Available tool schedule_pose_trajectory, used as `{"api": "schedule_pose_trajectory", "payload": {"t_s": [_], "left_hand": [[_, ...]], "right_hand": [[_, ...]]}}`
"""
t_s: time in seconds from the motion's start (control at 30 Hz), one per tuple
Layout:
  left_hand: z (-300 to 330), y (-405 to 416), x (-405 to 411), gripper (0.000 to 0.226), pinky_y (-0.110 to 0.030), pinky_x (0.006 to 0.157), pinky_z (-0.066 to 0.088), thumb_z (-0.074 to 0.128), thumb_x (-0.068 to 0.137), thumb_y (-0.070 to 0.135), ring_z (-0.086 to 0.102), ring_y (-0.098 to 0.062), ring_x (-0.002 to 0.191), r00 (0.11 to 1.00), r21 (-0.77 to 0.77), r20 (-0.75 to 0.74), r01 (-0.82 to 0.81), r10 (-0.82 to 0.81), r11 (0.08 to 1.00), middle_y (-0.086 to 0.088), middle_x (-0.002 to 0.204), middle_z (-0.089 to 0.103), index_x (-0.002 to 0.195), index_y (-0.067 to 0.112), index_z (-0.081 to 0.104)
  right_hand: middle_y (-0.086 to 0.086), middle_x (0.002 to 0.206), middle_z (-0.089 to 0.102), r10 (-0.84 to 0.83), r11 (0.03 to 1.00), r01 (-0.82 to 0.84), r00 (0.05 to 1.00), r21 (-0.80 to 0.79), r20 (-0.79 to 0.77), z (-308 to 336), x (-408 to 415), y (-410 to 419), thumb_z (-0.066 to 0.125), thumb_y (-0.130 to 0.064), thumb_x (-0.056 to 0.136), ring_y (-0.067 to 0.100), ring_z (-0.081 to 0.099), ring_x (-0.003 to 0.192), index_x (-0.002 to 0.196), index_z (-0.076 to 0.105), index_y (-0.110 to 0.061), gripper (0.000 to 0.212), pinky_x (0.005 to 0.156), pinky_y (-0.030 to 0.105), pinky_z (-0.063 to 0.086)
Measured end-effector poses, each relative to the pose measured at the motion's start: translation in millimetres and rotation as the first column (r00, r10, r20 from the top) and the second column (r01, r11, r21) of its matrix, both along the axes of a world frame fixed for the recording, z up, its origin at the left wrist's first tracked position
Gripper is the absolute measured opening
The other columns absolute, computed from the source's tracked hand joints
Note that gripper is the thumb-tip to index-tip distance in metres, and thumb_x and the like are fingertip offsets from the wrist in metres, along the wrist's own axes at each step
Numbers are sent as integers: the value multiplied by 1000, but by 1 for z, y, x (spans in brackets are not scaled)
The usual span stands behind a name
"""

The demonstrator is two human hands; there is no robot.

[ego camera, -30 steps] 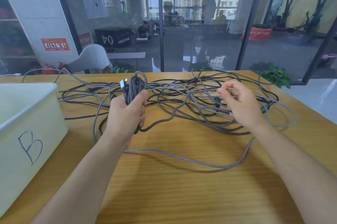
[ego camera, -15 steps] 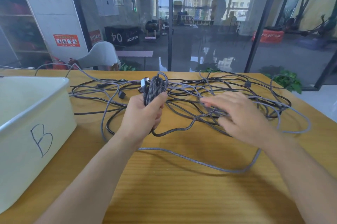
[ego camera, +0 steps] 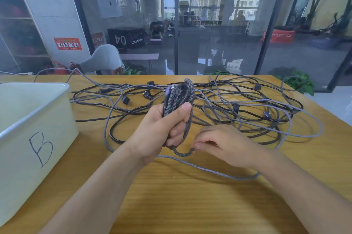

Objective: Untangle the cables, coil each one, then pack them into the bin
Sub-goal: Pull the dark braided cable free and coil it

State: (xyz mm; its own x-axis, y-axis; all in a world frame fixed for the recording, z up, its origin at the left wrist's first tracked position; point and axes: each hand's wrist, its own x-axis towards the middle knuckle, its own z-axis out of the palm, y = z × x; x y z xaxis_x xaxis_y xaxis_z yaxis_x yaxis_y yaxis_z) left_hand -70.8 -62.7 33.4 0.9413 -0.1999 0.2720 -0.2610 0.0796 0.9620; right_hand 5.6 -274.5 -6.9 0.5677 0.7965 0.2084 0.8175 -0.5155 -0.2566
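My left hand point(ego camera: 160, 131) grips a partly wound coil of grey braided cable point(ego camera: 176, 98), held upright above the table's middle. Just to its right and lower, my right hand point(ego camera: 222, 144) pinches the same cable's free run point(ego camera: 182, 153) where it loops out below the coil. That run trails on across the table toward the right point(ego camera: 209, 169). Behind both hands lies a tangle of black and grey cables point(ego camera: 238, 108) with several plugs. The white bin point(ego camera: 36, 119), marked with a B, stands at the left edge.
The wooden table point(ego camera: 190, 205) ends at a glass wall behind and drops off at the right edge. A grey chair back point(ego camera: 103, 59) stands beyond the far left corner. Potted plants point(ego camera: 299, 81) sit past the far right corner.
My right hand has left the tangle and come down toward me, taking hold of the cable just below the coil. My left hand still holds the coil, now raised slightly.
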Motion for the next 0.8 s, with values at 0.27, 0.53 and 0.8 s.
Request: {"api": "schedule_pose_trajectory", "payload": {"t_s": [0.27,0.53,0.8], "left_hand": [[7,7,-2,31,-27,44,17,57,99,33,20,-7,37,981,-170,-60,171,-183,971,9,47,23,73,17,52],[17,8,-6,34,-26,43,14,49,100,34,23,-1,33,990,-374,-21,121,-139,920,14,43,24,70,20,54],[9,-1,-9,32,-20,41,24,63,100,36,30,2,34,915,-324,-19,375,-403,868,17,45,34,75,19,56]], "right_hand": [[1,58,56,-220,972,225,973,66,-75,5,15,-17,40,-94,79,11,47,53,71,61,-21,76,56,29,36],[-5,53,33,-219,967,255,866,21,-450,14,12,-17,69,-66,87,15,31,52,52,47,-18,63,53,31,24],[-6,51,50,-393,915,404,897,12,-202,11,10,-5,50,-98,61,10,39,47,58,57,-20,78,56,30,35]]}}
